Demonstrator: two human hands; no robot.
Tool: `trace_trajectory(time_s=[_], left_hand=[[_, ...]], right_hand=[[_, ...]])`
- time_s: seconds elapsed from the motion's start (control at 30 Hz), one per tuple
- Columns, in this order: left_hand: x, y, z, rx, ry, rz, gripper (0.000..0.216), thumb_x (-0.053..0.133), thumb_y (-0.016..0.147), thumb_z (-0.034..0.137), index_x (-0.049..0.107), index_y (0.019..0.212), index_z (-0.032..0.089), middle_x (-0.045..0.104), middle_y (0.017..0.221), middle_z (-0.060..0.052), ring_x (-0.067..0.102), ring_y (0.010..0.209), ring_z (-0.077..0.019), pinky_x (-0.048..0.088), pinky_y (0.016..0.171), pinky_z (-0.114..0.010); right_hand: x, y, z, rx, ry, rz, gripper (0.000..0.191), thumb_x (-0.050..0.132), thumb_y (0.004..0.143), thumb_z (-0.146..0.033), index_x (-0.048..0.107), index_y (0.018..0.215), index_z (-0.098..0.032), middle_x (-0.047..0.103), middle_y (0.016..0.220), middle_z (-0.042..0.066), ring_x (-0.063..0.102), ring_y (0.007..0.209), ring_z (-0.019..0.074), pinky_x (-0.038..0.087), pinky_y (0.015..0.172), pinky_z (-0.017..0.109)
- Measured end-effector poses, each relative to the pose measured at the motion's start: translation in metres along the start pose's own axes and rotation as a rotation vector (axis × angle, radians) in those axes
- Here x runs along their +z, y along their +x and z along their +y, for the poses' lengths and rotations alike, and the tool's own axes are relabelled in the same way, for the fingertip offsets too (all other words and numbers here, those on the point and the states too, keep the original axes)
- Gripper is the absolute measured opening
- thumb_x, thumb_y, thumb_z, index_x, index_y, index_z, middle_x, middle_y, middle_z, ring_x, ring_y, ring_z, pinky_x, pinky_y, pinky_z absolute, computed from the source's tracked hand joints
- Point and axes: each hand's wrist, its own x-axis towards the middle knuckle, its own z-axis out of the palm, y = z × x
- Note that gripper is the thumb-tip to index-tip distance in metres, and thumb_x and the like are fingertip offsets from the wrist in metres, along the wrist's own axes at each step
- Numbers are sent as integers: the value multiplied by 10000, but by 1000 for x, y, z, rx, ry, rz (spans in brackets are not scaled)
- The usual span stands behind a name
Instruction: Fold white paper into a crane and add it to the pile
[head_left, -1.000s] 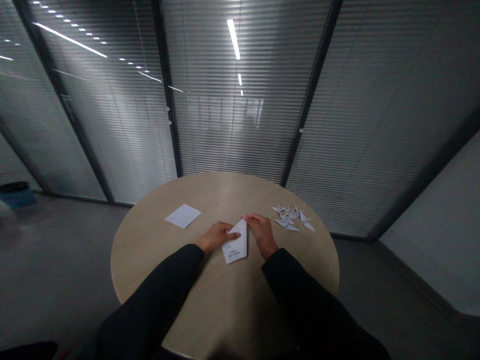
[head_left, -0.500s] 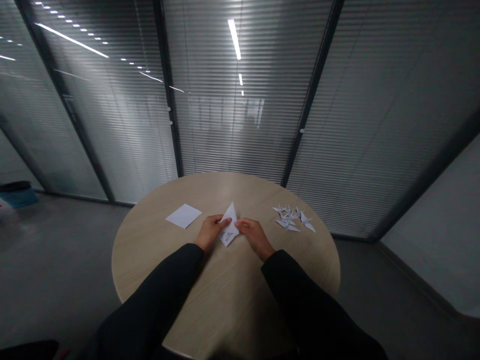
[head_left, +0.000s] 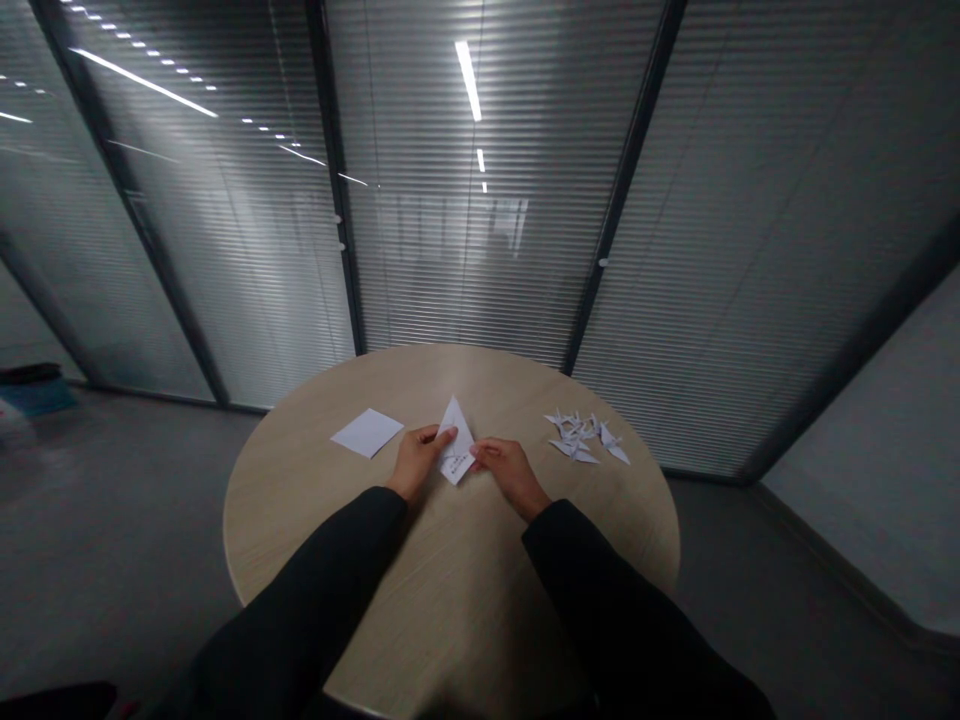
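You're gripping the white folded paper kite (head_left: 456,442) w/ your left hand (head_left: 415,462), fingers clenched on its left side; your right hand (head_left: 510,472) has fingertips (head_left: 480,452) touching its lower right edge, can't tell if grasping. Tip's pointing at far rim, long axis nearly straight ahead, small print near lower end. It's mid-table on the round light-wood table (head_left: 300,490), well in from rim; blank white paper sheet (head_left: 367,433) just left, white origami cranes (head_left: 577,437) right.

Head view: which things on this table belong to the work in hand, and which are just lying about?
In hand:
folded white paper
left hand
right hand

Lying about:
white paper sheet
heap of origami paper cranes
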Motion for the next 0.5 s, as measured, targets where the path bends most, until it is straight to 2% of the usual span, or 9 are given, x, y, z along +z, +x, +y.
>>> trace_trajectory(time_s=[0.1,0.2,0.3,0.37,0.5], left_hand=[[-1,0,2,-1,-2,15,481,699,616,560,677,732,94,626,626,-39,542,569,-138,390,534,-242],[-5,3,1,-9,-24,12,567,708,647,481,636,1051,90,642,682,-32,575,624,-145,421,559,-237],[-6,6,0,23,-66,-88,822,761,613,306,422,1339,126,665,845,-52,611,711,-149,473,646,-256],[-6,7,-1,76,-32,-137,872,766,589,196,385,1373,168,653,963,-70,620,788,-154,487,723,-277],[-5,7,-6,154,90,-132,718,703,640,126,474,1317,191,632,1013,-69,611,875,-169,480,784,-290]], right_hand=[[-2,-1,-3,-4,18,12,345,726,601,-488,710,713,-162,727,697,67,657,600,205,516,612,327],[-4,-1,-6,6,63,47,353,737,600,-469,710,780,-166,732,717,68,656,586,208,519,610,337],[-7,1,-4,3,103,124,377,735,614,-444,700,871,-170,730,751,64,652,595,202,519,643,346],[-8,3,-2,-9,107,157,400,718,629,-451,689,914,-172,723,761,54,647,612,193,517,663,343],[-9,3,3,-57,4,142,437,619,726,-452,646,1072,-185,703,783,38,633,651,176,514,682,328]])
